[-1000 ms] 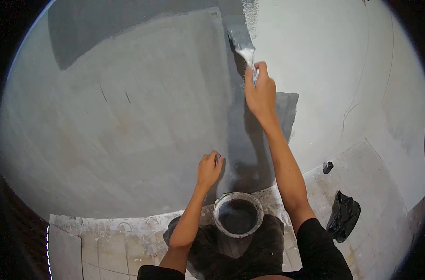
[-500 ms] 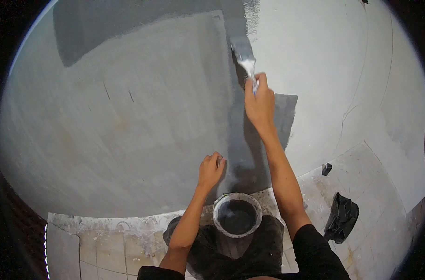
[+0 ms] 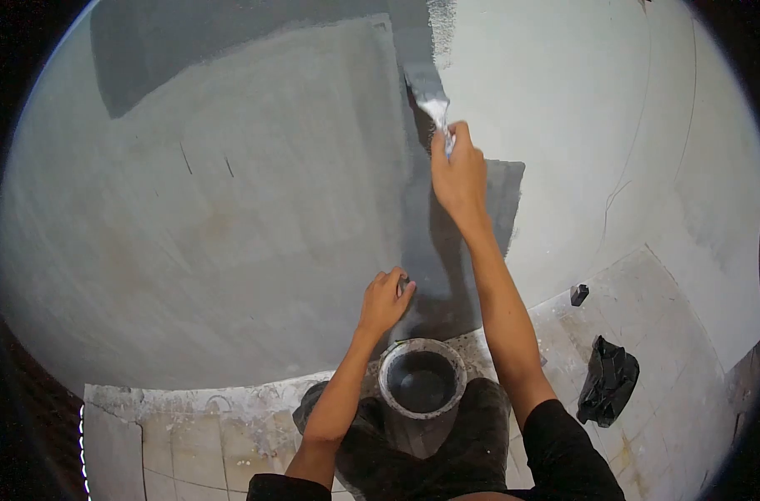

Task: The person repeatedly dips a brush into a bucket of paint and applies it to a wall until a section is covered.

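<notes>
My right hand (image 3: 461, 179) is closed around the white handle of a paintbrush (image 3: 435, 108). The brush's wide grey bristles press against the wall, on a dark grey painted strip (image 3: 426, 209) beside the white part. Lower down, my left hand (image 3: 386, 299) is held near the wall with its fingers curled; a small dark spot shows between thumb and fingers, too small to name. Below it, between my knees, stands a round bucket (image 3: 388, 367) with a pale, stained rim and dark grey paint (image 3: 421, 382) inside.
A black plastic bag (image 3: 609, 382) lies on the tiled floor to the right, with a small black block (image 3: 579, 295) beyond it. Pale splatters cover the floor (image 3: 198, 442) along the wall's foot. Unpainted white wall (image 3: 555, 100) extends to the right.
The brush and my right hand have shifted slightly up and left in view, much as the whole scene has. My left hand has moved a little to the right.
</notes>
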{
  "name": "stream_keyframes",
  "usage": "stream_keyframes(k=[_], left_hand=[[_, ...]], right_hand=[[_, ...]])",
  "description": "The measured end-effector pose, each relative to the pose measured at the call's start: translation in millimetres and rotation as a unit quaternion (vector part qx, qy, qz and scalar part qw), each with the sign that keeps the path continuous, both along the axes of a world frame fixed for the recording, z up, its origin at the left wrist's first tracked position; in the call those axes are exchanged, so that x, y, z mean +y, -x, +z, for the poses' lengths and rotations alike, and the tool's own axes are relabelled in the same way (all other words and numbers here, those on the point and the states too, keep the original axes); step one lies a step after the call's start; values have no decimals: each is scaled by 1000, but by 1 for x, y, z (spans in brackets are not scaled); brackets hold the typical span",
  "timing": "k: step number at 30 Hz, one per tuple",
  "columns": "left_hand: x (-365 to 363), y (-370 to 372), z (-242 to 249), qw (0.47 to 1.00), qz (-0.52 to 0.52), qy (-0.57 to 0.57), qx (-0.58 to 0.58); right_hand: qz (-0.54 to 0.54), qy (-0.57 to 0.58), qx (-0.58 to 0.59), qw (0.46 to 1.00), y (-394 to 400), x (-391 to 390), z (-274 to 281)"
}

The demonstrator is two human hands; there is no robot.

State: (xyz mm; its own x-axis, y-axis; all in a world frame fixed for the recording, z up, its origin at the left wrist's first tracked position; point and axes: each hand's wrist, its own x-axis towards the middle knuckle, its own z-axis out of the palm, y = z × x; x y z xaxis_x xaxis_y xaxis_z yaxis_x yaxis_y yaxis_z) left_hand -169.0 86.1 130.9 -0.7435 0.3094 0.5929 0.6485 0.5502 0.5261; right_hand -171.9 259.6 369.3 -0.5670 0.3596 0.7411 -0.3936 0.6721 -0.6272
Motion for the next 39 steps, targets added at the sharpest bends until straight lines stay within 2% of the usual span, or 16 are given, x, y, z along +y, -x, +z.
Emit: stream_keyframes(k=[4,7,11,13,16,19,22,25,28,34,37,39], left_hand=[[6,0,-2,1000,-7,-1,5],[8,-1,-1,1000,-10,0,12],[14,1,2,999,-18,-10,26],[17,-3,8,999,-25,-11,25],[23,-11,8,999,-31,-11,15],[24,-9,3,999,-38,0,17],[27,-10,2,999,-37,16,20],[24,-10,7,999,-36,24,17],[20,-11,6,999,-36,20,12],[17,-12,5,999,-33,25,-7],[15,-10,3,999,-30,26,-1],[12,-9,1,999,-28,26,8]], right_hand=[[-28,-29,43,998,16,4,37],[-55,-73,35,995,19,9,20],[-10,-25,-4,1000,-2,8,-19],[4,9,1,1000,-8,3,-15],[-4,-2,41,999,3,2,16],[-22,-29,45,998,20,7,18],[-52,-57,13,997,10,9,-24],[-15,-15,-8,1000,-3,8,-53],[-2,16,-7,1000,-8,6,-34],[-49,-40,83,995,23,4,32],[-62,-78,65,993,24,6,15],[-50,-61,27,997,16,5,-12]])
